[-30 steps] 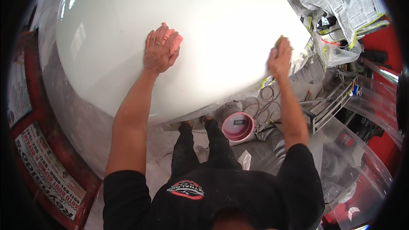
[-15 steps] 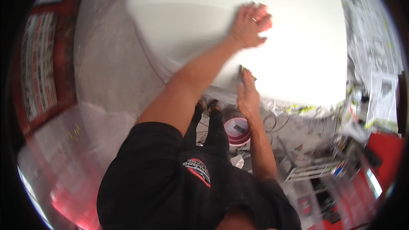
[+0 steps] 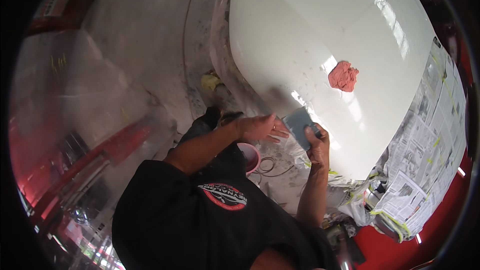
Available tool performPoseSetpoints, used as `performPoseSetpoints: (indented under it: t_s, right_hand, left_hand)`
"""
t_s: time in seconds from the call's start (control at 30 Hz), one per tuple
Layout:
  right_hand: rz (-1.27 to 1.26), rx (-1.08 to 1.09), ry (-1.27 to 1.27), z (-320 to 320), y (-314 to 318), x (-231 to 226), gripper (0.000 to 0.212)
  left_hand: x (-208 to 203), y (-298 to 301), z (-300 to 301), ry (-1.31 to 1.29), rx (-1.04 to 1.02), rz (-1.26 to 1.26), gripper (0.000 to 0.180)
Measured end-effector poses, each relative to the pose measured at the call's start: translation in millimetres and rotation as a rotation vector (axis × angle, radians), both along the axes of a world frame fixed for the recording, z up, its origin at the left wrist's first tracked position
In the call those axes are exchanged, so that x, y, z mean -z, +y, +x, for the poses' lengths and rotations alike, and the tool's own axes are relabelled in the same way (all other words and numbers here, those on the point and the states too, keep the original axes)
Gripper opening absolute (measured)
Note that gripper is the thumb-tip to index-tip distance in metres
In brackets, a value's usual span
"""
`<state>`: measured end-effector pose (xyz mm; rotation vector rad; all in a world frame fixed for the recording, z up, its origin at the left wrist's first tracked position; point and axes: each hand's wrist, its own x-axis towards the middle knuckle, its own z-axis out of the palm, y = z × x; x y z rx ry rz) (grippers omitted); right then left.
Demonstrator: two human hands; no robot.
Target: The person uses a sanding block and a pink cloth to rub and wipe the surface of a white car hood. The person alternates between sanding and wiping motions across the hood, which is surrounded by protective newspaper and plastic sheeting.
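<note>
Pad (image 3: 297,126): at the near edge of the white panel (image 3: 280,30), pinched at its right side by the right hand (image 3: 319,145). Left hand (image 3: 257,127) empty, spread just beside it, contact unclear. I'd keep pad unbent, clear of the pink cloth (image 3: 343,76).

Place: body-paint workshop | glossy white panel (image 3: 320,25) | taped newspaper masking (image 3: 417,152) | clear plastic sheeting (image 3: 87,72) | dusty grey floor (image 3: 145,25)
</note>
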<state>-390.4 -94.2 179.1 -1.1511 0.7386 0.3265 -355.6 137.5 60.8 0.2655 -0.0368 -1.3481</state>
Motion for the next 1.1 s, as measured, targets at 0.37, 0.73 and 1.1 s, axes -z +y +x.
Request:
performPoseSetpoints:
  t_s: [0.37, 0.73, 1.1]
  right_hand:
    - [-0.708, -0.806, -0.079, 63, -10, 8, 0.046]
    - [-1.632, -0.416, -0.155, 174, -93, 107, 0.074]
    - [-1.788, -0.393, -0.738, 235, -124, 135, 0.037]
  left_hand:
    - [-37, 0, 30, -0.204, -0.191, 0.552, 0.065]
    - [76, -30, 120, -1.148, -0.544, 2.172, 0.081]
    - [98, -30, 156, -1.370, -0.681, 2.164, 0.083]
